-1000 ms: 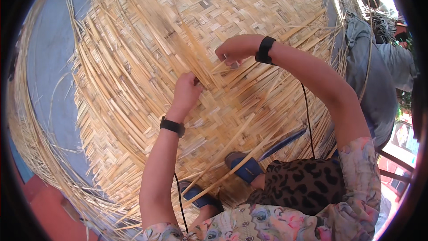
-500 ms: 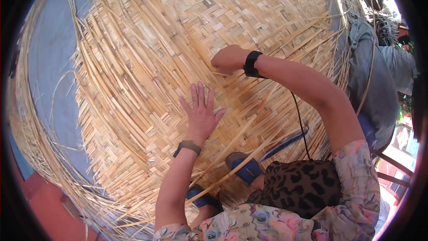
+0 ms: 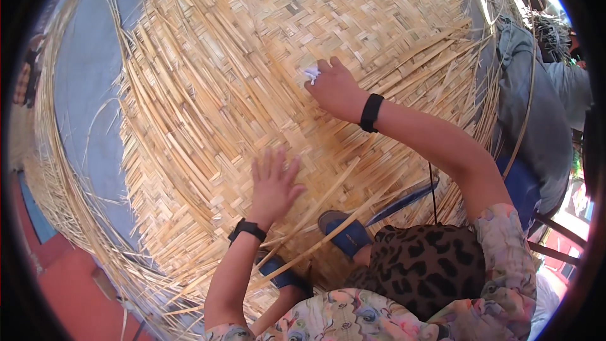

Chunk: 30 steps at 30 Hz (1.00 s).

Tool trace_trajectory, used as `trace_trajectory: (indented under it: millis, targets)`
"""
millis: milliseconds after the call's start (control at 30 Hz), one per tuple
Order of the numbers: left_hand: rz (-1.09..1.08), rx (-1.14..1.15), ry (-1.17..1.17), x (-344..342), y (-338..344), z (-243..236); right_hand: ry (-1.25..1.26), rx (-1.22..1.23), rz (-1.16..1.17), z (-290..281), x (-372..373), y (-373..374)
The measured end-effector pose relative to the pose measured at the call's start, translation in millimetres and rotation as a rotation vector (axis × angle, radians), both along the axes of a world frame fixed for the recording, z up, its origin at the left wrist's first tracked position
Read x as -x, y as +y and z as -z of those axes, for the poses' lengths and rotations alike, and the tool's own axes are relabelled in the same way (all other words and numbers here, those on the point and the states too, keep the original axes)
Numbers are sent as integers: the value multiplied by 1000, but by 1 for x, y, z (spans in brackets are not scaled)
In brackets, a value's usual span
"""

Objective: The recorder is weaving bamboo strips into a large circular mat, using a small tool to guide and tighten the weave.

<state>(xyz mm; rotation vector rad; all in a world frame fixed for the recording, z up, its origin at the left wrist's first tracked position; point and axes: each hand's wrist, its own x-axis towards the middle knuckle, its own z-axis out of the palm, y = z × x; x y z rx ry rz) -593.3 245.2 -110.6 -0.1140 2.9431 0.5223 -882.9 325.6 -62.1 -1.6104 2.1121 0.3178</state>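
Observation:
A large woven mat of split cane (image 3: 303,31) spreads out below my hands, with many strips loose at its sides. Palm down over the mat's nearer part is my left hand (image 3: 271,192), fingers stretched and spread, slightly blurred, gripping nothing. Farther off and to the right, my right hand (image 3: 336,91) is above the weave near the ends of the long strips (image 3: 221,76). Its fingers are bent but apart. A small white and pale purple wrapping or scrap (image 3: 311,74) shows at its index finger; whether it is worn or held is unclear.
My blue slippers (image 3: 346,235) rest on the mat among crossing loose strips. At the right, a person in grey clothes (image 3: 533,113) is close to the mat's edge. Long cane strips (image 3: 53,126) curve along the left over a grey floor (image 3: 88,88). A red surface (image 3: 79,284) lies lower left.
My right hand has turned and opened from a fist, revealing the white scrap at its finger. My left hand has shifted slightly left and nearer to me, its fingers still spread.

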Motion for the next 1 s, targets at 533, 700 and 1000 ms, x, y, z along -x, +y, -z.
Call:
trace_trajectory:
  millis: [533, 700, 1000]
  targets:
    - [-477, -685, 354, 20, 56, -94, -447, 261, -288, 11, -112, 100]
    - [37, -1061, 470, 15, 178, -118, -499, 211, -175, -20, -111, 121]
    - [-195, -845, 552, -6, 192, -102, -448, -9, -105, 1, -113, 172]
